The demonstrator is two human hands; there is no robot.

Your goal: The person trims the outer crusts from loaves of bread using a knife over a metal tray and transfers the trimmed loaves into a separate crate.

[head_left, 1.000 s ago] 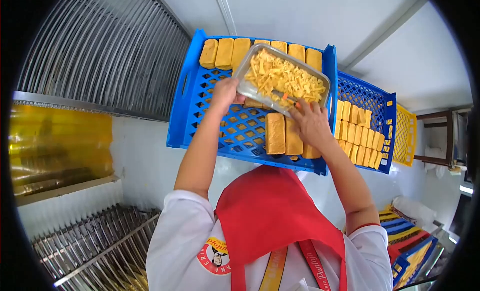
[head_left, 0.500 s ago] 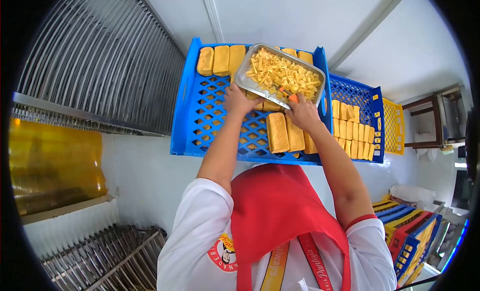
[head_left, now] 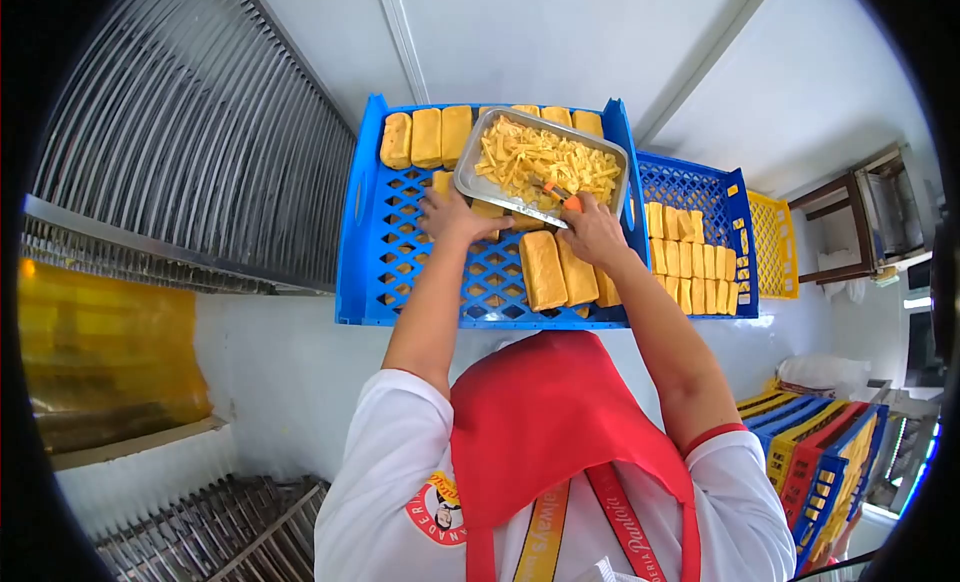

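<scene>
A metal tray (head_left: 470, 189) of shredded yellow strips (head_left: 545, 157) rests tilted over golden loaves in a blue crate (head_left: 352, 252). My right hand (head_left: 597, 232) is closed at the tray's near right edge around an orange-handled tool (head_left: 568, 199); its working end is too small to make out. My left hand (head_left: 455, 220) has its fingers spread beside the tray's left corner. It touches or nearly touches a loaf (head_left: 442, 185) partly covered by the hand. Larger loaves (head_left: 543, 270) lie close to my right wrist.
A second blue crate (head_left: 735, 194) with rows of smaller yellow pieces (head_left: 690, 257) stands at the right, with a yellow crate (head_left: 775, 247) beyond. Metal racks (head_left: 190, 132) line the left wall. Stacked coloured crates (head_left: 810, 452) stand at lower right.
My left hand has come away from the tray's edge and spread towards the loaf on its left. My right hand keeps the orange-handled tool at the tray. The view has shifted slightly.
</scene>
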